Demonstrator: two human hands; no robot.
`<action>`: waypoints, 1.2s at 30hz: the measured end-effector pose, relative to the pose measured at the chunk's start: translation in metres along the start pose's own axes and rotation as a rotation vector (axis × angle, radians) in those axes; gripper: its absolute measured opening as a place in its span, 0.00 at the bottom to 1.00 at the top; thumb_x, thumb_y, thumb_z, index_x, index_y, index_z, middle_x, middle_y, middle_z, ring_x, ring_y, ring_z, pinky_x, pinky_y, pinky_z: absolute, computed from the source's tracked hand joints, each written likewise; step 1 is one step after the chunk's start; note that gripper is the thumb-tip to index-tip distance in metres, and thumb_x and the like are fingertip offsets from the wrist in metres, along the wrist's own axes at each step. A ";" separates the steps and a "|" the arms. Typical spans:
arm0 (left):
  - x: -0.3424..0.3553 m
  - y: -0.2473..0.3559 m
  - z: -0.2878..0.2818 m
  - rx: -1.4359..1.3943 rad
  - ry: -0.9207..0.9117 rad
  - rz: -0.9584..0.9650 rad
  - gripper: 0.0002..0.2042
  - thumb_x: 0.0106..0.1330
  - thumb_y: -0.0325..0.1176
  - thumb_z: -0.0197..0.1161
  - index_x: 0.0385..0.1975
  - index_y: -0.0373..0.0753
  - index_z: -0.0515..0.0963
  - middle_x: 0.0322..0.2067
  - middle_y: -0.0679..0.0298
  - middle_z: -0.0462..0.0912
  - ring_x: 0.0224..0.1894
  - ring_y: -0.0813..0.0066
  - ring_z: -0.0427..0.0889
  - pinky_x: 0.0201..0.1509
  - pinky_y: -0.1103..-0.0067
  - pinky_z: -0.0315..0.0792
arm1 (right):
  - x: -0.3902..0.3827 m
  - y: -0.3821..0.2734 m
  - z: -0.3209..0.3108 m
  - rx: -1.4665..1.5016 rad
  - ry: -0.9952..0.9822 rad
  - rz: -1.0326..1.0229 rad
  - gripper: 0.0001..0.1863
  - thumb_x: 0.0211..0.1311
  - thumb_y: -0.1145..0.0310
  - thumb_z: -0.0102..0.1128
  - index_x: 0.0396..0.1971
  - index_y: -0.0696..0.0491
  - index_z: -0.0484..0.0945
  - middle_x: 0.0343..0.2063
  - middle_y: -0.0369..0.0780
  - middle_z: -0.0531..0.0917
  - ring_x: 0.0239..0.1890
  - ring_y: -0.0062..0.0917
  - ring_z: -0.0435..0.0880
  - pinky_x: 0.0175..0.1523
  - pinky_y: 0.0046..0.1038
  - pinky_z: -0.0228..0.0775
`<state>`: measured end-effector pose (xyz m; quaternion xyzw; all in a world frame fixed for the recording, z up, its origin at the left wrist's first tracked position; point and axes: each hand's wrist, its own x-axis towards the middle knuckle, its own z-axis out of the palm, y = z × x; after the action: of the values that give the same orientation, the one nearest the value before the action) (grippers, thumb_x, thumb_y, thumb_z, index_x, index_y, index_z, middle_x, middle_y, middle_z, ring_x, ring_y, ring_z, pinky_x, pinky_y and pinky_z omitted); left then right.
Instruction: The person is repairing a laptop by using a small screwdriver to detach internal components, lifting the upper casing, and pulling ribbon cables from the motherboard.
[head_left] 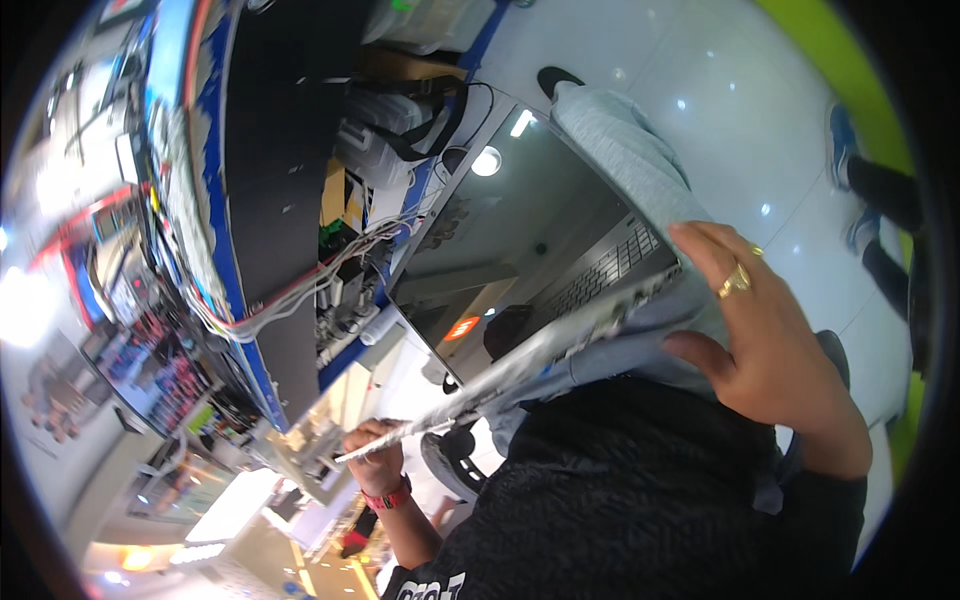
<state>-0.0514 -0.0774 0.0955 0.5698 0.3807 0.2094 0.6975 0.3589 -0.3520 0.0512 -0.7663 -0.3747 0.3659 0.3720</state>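
An open laptop (505, 250) is held tilted above my legs; its glossy dark screen shows reflections of lights and a keyboard, and its base is seen nearly edge-on. My left hand (375, 455), with a red wristband, is closed on the lower-left end of the base. My right hand (760, 340), with gold rings, has its fingertips at the laptop's right corner and its thumb apart, below the base's edge. My grey-clad leg (610, 130) shows behind the screen.
A dark-topped counter (275, 140) stands at the left, with bundled cables (280, 305) along it and plastic bins (385, 130) beside it. A lit monitor (135, 355) is farther left. Another person's legs and shoes (840, 145) are at the right on the tiled floor (730, 120).
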 end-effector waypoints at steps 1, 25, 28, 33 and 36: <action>-0.002 0.004 0.009 -0.033 -0.022 -0.030 0.11 0.67 0.37 0.73 0.41 0.37 0.83 0.41 0.50 0.87 0.46 0.50 0.86 0.56 0.54 0.80 | -0.009 0.008 -0.005 -0.095 -0.010 0.038 0.42 0.51 0.76 0.76 0.69 0.57 0.68 0.64 0.49 0.75 0.65 0.47 0.75 0.70 0.43 0.67; 0.033 0.020 0.055 -0.130 -0.475 -0.275 0.18 0.67 0.35 0.74 0.54 0.40 0.78 0.56 0.53 0.81 0.67 0.51 0.76 0.79 0.48 0.58 | -0.082 0.098 -0.050 -0.084 0.088 0.266 0.34 0.54 0.66 0.72 0.62 0.59 0.73 0.55 0.51 0.78 0.52 0.49 0.81 0.53 0.47 0.74; 0.037 0.017 0.046 -0.173 -0.458 -0.277 0.17 0.67 0.36 0.74 0.52 0.40 0.80 0.53 0.51 0.84 0.64 0.50 0.79 0.76 0.48 0.62 | -0.080 0.095 -0.045 -0.137 0.091 0.279 0.33 0.56 0.64 0.71 0.61 0.60 0.74 0.55 0.50 0.79 0.52 0.48 0.81 0.53 0.46 0.74; 0.027 0.013 0.032 -0.102 -0.352 -0.245 0.10 0.70 0.38 0.69 0.45 0.40 0.85 0.46 0.49 0.88 0.56 0.47 0.85 0.68 0.45 0.69 | -0.070 0.104 -0.037 -0.252 0.150 0.255 0.24 0.66 0.63 0.66 0.57 0.60 0.77 0.49 0.50 0.82 0.50 0.46 0.82 0.54 0.43 0.75; 0.029 0.014 0.037 -0.051 -0.320 -0.210 0.09 0.70 0.37 0.67 0.39 0.39 0.89 0.41 0.46 0.89 0.50 0.44 0.88 0.65 0.45 0.72 | -0.065 0.110 -0.031 -0.108 0.249 0.284 0.19 0.69 0.68 0.64 0.55 0.60 0.79 0.45 0.50 0.83 0.47 0.45 0.84 0.54 0.41 0.76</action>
<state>-0.0026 -0.0766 0.1029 0.5352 0.3168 0.0518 0.7814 0.3889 -0.4645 -0.0089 -0.8697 -0.2328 0.2966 0.3185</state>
